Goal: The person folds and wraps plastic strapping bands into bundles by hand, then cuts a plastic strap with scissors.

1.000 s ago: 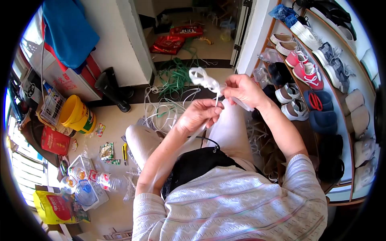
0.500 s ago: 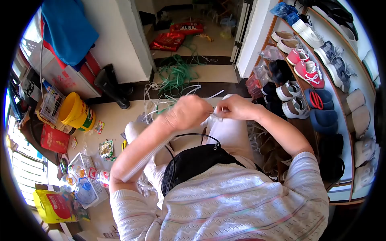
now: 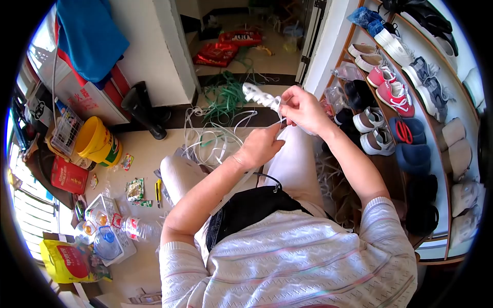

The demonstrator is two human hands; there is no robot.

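In the head view, a white plastic strip twisted into a zigzag braid (image 3: 261,96) sticks out to the upper left of my right hand (image 3: 305,110). The thumb and fingers of that hand pinch its lower end. Just below and to the left is my left hand (image 3: 258,147), fingers curled and index finger stretched toward the braid's end. A flat white strip (image 3: 232,191) runs back from it beside my forearm; the exact grip is hidden under the fingers. Both hands are above my knees, and a black waist bag (image 3: 257,205) lies on my lap.
Loose white strips (image 3: 213,138) and a green strip tangle (image 3: 224,95) lie on the floor ahead. A shoe rack (image 3: 416,123) stands at the right. On the left are a yellow bucket (image 3: 97,142), black boots (image 3: 144,110), a white basket (image 3: 120,238) and a yellow-handled cutter (image 3: 158,192).
My right hand has risen, bringing the white zigzag braid up into plain sight. My left hand has moved slightly down and right, its index finger now extended.
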